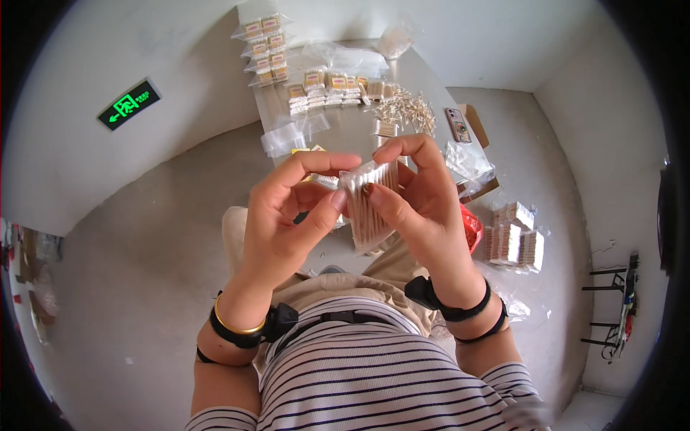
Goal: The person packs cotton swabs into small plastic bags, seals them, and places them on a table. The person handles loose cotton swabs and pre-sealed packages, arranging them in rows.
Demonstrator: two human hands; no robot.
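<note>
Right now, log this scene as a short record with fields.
Left hand: left hand pinches the top edge of the clear bag of wooden sticks
Right hand: right hand grips the same bag
Bag: upright, above the lap
Table: grey table with a pile of loose sticks, filled packs, a phone
Floor: stacked packs at the person's right
</note>
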